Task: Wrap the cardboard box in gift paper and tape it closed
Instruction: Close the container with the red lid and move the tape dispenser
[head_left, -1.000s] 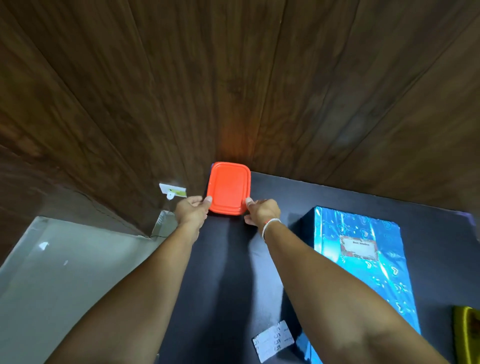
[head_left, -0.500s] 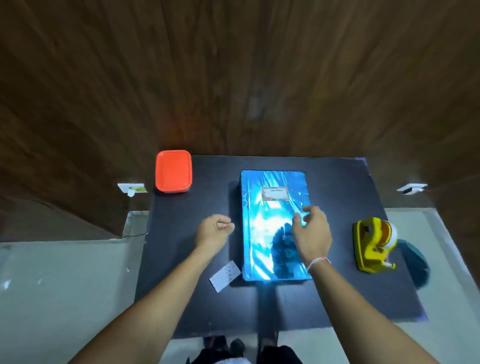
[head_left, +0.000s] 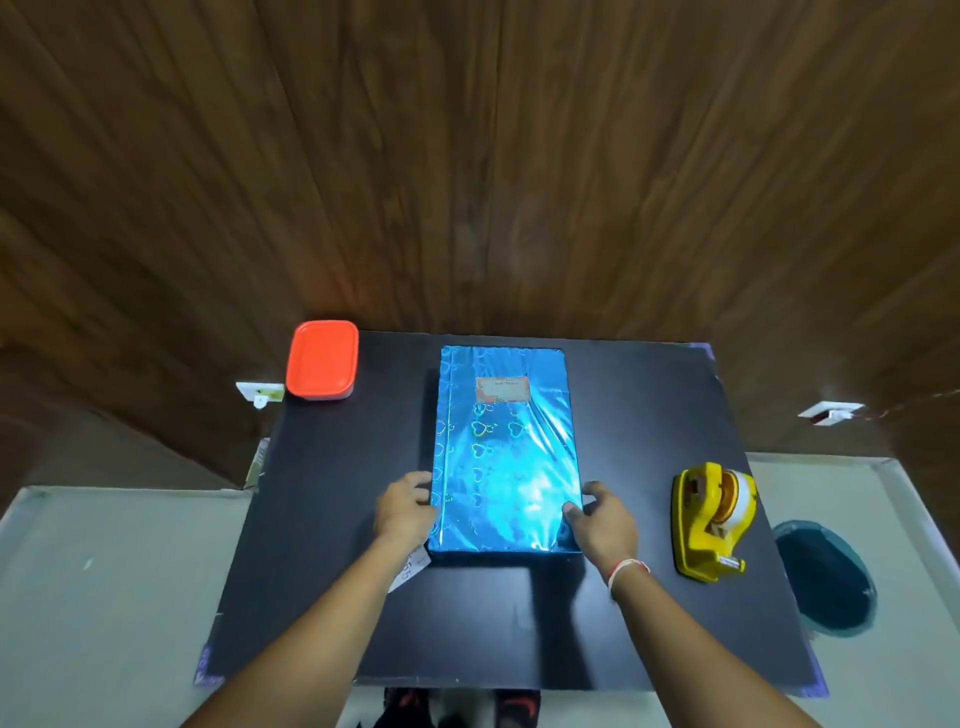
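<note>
At the near edge, the toes of dark shoes with red patches (head_left: 511, 707) show below a black table top (head_left: 498, 629) that stands on a pale floor (head_left: 104, 597). Two bare forearms reach forward over the black surface. The right wrist wears a thin white and red band (head_left: 627, 572).

The left hand (head_left: 406, 512) rests against the left long side of the wrapped box (head_left: 506, 452), fingers curled along its edge, grasping it. The right hand (head_left: 602, 525) holds the right side near the front corner, thumb on the top face and fingers bent around the edge. Half a second ago the left hand was a loose fist clear of the box and the right hand lay flat on top; both have since moved to the sides.

A white paper slip (head_left: 410, 570) lies under the left wrist, partly hidden by it. To the right, well apart from the box, stands a yellow tape dispenser (head_left: 711, 522) holding a roll of tape. Beyond the table's right edge, a dark teal round object (head_left: 823, 579) sits on the floor.

The box lies in the middle of the table, long axis pointing away. It is fully covered in shiny blue paper with heart outlines, creased with glare, with a small printed label (head_left: 502, 389) near the far end.

An orange-lidded container (head_left: 323, 359) sits at the far left corner. A wood-panelled wall (head_left: 467, 156) rises behind, with a white wall socket (head_left: 260, 392) at the left and another white socket (head_left: 830, 413) at the right.
</note>
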